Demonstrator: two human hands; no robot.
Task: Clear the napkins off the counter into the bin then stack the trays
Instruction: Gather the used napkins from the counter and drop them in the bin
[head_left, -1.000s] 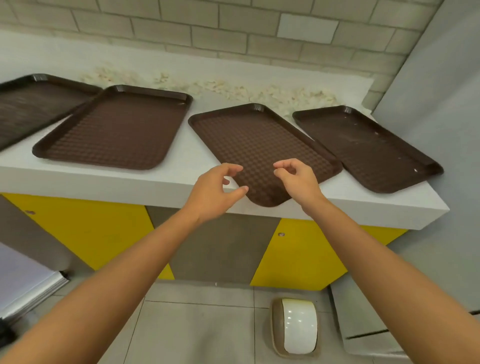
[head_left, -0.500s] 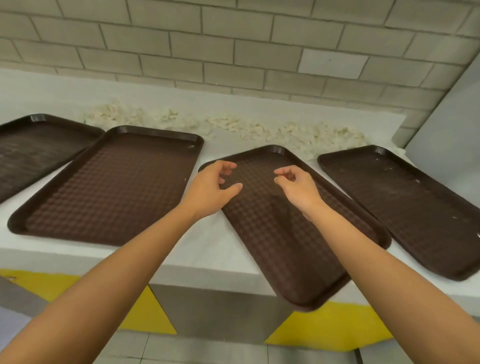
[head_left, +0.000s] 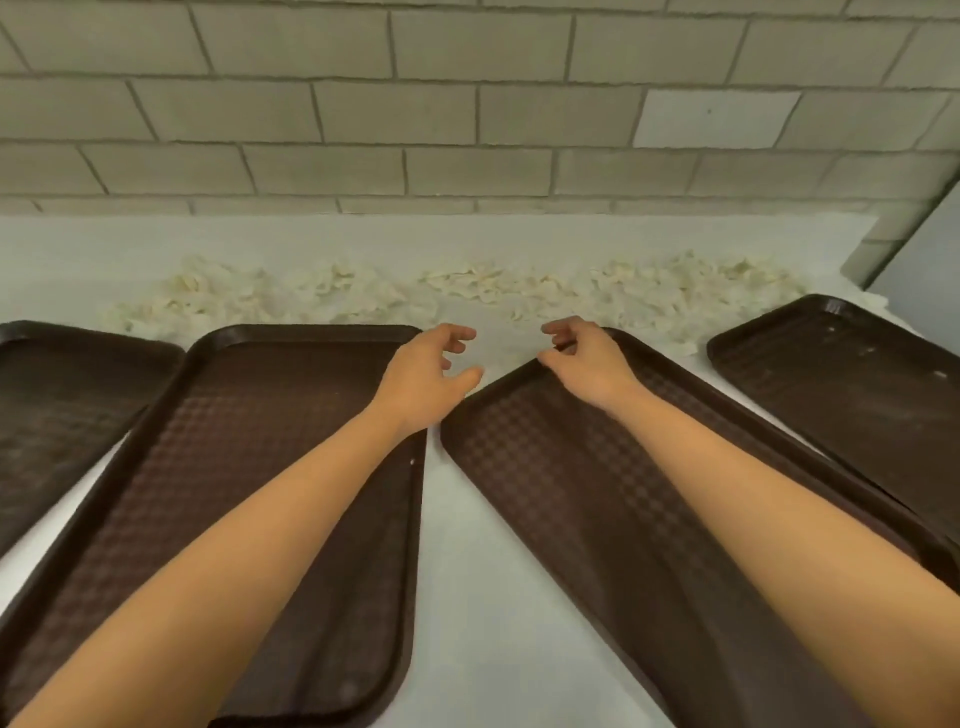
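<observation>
Napkins lie beyond left hand and right hand, both loosely curled.

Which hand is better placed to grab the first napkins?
Left, narrowly. The left hand is open over bare counter, just short of the napkins. The right hand, equally near, hangs over the far corner of a tray.

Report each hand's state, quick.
Left hand: open, fingers loosely curled, holding nothing.
Right hand: open, loosely curled over a corner of the brown tray, holding nothing.
</observation>
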